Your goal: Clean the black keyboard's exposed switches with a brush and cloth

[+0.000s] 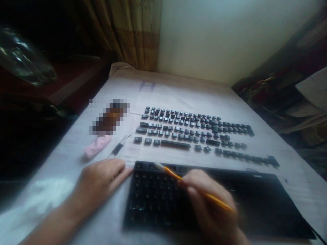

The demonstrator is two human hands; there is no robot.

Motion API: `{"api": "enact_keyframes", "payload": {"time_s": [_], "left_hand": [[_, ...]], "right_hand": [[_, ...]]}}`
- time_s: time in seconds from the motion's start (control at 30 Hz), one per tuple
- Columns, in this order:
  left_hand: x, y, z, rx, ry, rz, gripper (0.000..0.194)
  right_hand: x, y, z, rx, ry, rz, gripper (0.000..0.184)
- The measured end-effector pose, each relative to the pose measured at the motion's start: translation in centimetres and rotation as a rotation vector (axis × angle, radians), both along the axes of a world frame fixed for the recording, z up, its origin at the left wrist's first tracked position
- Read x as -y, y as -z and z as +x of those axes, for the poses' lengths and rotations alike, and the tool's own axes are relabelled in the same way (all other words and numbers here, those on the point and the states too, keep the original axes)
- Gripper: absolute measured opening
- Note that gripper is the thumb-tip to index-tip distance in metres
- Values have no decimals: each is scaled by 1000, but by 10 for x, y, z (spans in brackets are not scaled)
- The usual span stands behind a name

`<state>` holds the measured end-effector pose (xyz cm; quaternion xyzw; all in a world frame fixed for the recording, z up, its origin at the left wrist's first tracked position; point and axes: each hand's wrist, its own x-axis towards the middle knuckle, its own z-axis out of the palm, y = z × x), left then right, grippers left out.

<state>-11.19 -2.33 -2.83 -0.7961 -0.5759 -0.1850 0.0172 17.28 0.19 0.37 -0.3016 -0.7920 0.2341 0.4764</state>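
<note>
While the right hand (219, 189) pinched the brush (175, 174), probably for tip control, the left hand (102, 173) met the keyboard's (260, 204) far left corner, perhaps steadying it; grip indeterminate. Keycaps (176, 144) lay toward the sheet's (194, 93) far edge, rowed apparently for order. Keyboard's near side blurred; pixelated item (109, 117) unidentifiable.

I see a big pale sheet (178, 92) with a purple mark (147, 86). Near me lies a black keyboard (258, 200). Past it sit rows of little dark keys (176, 144). On my left are a pink thing (97, 146), a small wire tool (117, 149) and a blurry blob (110, 118).
</note>
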Motion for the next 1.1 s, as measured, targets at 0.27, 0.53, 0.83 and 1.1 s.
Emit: {"api": "enact_keyframes", "payload": {"time_s": [0.27,0.53,0.83,1.1], "left_hand": [[2,-1,-1,40,-22,-37,41],[2,1,-3,62,-40,-53,42],[-1,-1,-1,56,-27,-31,41],[1,-1,-1,61,-40,-33,43]], "right_hand": [[-1,-2,-1,100,-13,23,22],[0,-6,2,-1,89,-1,25],[-2,-10,11,76,143,80,22],[-5,-5,5,162,38,67,21]]}}
